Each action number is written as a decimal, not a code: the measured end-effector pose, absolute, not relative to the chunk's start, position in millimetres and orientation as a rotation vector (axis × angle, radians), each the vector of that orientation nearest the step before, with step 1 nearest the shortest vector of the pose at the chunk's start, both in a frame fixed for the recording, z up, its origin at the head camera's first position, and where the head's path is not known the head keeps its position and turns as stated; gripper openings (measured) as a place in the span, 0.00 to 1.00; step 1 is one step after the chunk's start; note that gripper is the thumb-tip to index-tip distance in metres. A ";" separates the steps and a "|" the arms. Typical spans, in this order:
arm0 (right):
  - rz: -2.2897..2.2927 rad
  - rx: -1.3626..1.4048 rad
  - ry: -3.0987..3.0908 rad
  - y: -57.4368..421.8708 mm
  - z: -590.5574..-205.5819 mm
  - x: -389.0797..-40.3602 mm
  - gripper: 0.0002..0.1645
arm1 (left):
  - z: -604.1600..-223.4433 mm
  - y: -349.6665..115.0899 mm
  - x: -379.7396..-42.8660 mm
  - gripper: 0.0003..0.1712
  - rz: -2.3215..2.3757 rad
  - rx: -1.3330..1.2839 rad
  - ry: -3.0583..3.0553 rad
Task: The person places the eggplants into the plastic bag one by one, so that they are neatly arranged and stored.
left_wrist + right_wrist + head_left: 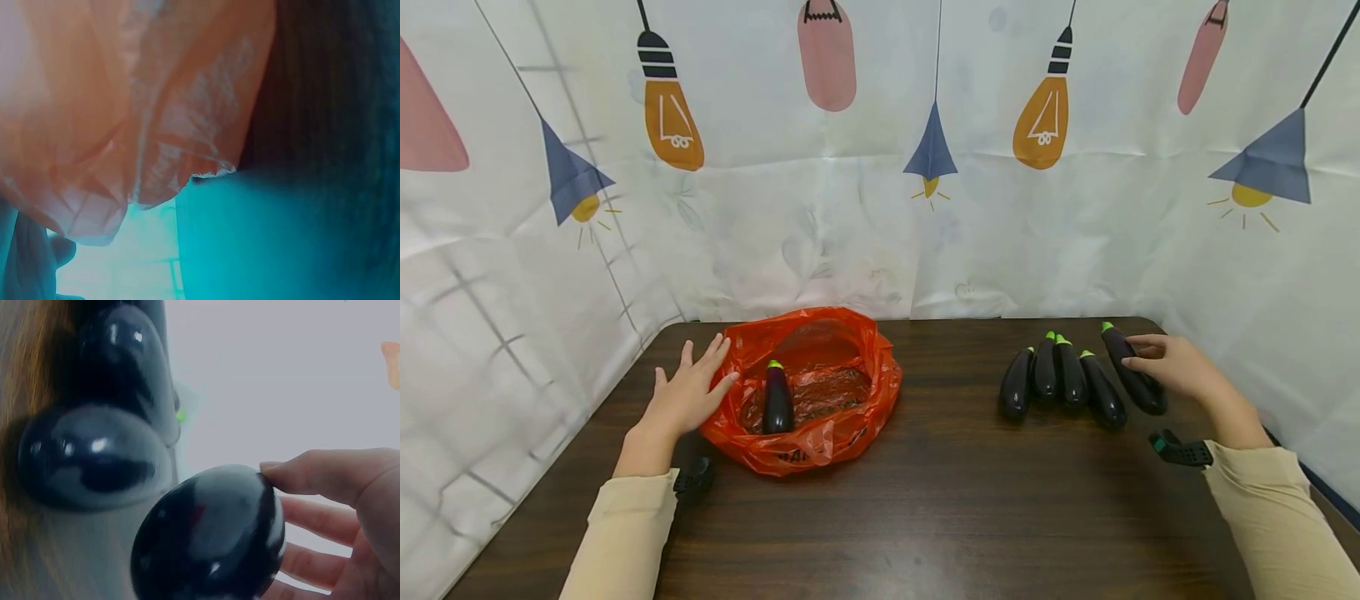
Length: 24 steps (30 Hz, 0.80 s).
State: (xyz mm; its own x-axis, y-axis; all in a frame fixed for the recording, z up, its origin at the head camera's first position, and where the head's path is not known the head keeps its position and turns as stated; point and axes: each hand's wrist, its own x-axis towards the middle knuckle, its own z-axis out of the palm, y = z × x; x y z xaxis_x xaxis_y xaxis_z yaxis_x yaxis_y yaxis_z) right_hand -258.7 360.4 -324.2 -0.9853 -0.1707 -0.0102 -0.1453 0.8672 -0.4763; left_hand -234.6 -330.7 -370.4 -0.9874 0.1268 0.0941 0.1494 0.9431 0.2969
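My left hand [685,396], fingers straight and spread, rests against the left side of a red plastic bag [850,442]. The bag's mouth is open, and one dark eggplant [778,404] with a green tip is inside it. In the left wrist view the bag's crumpled side [181,106] fills much of the picture. On the right, my right hand [1172,364] holds the rightmost eggplant [1127,367] between thumb and fingers. The right wrist view shows the thumb on one side of this eggplant [209,534] and the fingers behind it.
Several more eggplants [1071,375] lie side by side on the dark wooden table [925,517], just left of my right hand. A white cloth [865,233] printed with lamps and bulbs hangs behind the table and along both sides.
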 end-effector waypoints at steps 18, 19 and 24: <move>-0.857 -0.258 3.051 311.4 -314.0 -255.3 0.40 | -369.5 -326.8 -235.0 0.45 -0.387 -0.202 -3.012; -0.871 -0.263 3.048 308.5 -314.1 -255.4 0.40 | -369.6 -326.5 -234.9 0.46 -0.385 -0.198 -3.012; -0.930 -0.270 3.032 292.9 -316.6 -258.2 0.40 | -370.0 -327.2 -234.7 0.46 -0.381 -0.193 -3.015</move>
State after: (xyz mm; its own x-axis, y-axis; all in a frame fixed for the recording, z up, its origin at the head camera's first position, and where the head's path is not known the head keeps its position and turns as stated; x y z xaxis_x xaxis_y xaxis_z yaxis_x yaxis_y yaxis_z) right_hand -258.2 292.9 -316.6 -0.9847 -0.1493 0.0894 -0.1737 0.8148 -0.5531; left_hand -234.7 -327.2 -370.0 -0.9873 0.1130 0.1114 0.1372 0.9608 0.2408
